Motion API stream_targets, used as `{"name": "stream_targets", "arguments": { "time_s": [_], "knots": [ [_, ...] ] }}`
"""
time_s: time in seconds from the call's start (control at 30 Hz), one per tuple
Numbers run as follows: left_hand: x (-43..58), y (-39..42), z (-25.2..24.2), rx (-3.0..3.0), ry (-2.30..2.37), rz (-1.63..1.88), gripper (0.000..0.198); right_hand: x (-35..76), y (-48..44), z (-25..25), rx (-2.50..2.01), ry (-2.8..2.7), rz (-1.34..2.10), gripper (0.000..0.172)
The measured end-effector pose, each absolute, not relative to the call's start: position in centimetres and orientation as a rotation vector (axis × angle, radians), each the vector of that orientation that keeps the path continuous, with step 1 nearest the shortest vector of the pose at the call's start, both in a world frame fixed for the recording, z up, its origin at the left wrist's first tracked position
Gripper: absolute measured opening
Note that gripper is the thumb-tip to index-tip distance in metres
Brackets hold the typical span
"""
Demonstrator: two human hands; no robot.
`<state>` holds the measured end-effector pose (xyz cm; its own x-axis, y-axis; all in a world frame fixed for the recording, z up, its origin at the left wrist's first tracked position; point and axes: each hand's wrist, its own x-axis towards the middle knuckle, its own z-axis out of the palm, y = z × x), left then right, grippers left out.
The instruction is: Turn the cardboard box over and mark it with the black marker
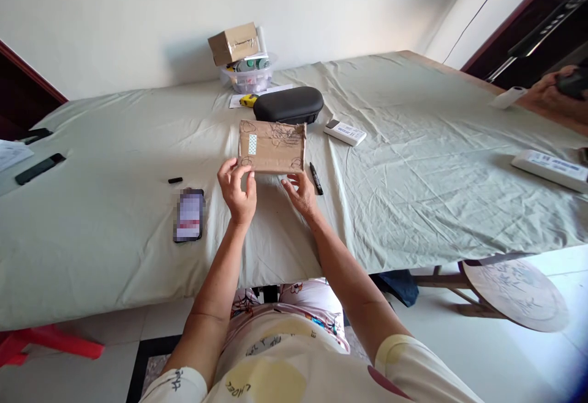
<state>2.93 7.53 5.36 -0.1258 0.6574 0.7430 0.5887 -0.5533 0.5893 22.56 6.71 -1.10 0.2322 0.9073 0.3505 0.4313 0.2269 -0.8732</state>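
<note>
A small brown cardboard box [273, 152] is tilted up in front of me, with dark pen scribbles and loops near its corners and a pale patterned sticker on its left part. My left hand [237, 193] grips its lower left corner, fingers bent around the edge. At the lower right corner my right hand [302, 193] holds the box, with some fingers hidden behind it. Just right of that hand lies a black marker pen [316, 179] without its cap. The small black cap [175, 180] rests left of my left hand, above a phone [188, 215] with a lit screen.
Behind the box sits a black zip case [288, 104], with a white box [345, 132] to its right. A clear tub [248, 78] carries another carton [233, 44] by the wall. A person's hand [546, 94] shows at far right. A round stool [517, 293] stands below.
</note>
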Motion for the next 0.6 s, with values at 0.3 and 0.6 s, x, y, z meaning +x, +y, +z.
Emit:
{"name": "stream_targets", "arguments": {
  "time_s": [0.3, 0.6],
  "knots": [
    [1.7, 6.9, 0.9, 1.877, 1.522, 1.689, 0.009, 22.4, 6.5, -0.2, -1.082, -1.498, 0.785, 0.119],
    [1.3, 8.2, -0.4, 1.603, 1.691, 1.625, 0.035, 22.5, 6.7, -0.9, -1.417, -1.592, 0.714, 0.07]
  ]
}}
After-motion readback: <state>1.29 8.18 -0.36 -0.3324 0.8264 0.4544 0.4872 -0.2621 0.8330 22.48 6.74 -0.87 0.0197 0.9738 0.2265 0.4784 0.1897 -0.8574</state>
